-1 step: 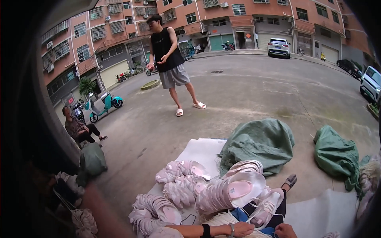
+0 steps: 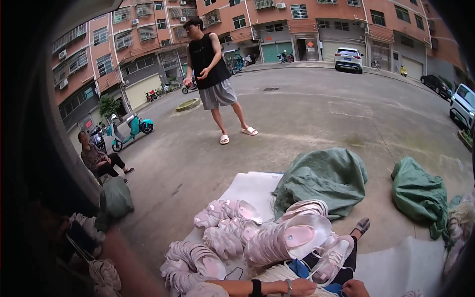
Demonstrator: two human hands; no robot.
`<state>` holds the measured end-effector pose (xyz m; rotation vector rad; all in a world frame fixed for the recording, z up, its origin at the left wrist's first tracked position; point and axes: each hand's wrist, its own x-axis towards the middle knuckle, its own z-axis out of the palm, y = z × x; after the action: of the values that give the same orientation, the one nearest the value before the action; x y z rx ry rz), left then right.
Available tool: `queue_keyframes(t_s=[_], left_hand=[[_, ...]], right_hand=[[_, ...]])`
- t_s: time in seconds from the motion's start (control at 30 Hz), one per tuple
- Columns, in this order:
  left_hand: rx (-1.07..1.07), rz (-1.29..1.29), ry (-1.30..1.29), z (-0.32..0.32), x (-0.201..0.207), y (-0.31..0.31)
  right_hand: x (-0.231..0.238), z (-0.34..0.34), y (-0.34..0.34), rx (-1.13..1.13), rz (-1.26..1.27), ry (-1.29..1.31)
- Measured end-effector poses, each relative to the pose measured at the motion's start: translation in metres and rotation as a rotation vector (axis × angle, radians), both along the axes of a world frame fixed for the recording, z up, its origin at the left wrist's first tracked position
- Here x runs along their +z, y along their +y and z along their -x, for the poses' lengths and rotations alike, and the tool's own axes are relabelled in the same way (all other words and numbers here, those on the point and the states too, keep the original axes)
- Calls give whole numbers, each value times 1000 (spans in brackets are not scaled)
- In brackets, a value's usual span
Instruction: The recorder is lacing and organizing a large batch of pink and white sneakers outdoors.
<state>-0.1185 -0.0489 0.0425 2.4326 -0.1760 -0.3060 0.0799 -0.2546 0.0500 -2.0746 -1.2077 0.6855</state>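
On the left hand (image 2: 303, 287) and right hand (image 2: 354, 288), fingers are bent; what is gripped cannot be told. The shoe stack (image 2: 269, 246) could be toppled if bumped.

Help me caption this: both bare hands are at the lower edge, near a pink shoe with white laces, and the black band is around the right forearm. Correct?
Not quite: the head view shows the black band on the left forearm. The left hand and right hand are indeed at the lower edge, near a pink shoe with white laces.
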Motion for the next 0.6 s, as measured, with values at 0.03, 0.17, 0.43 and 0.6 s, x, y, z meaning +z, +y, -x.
queue_keyframes(t_s=[0.03,0.17,0.43,0.6], left_hand=[[-128,-37,0,5,6,-4],[-2,88,99,19,10,12],[487,493,71,-12,57,53],[429,480,107,-40,34,36]], right_hand=[[-10,0,-9,-2,9,6],[-25,7,-13,-54,217,-32],[36,7,34,-186,-64,327],[-9,11,1,-71,-60,-94]])
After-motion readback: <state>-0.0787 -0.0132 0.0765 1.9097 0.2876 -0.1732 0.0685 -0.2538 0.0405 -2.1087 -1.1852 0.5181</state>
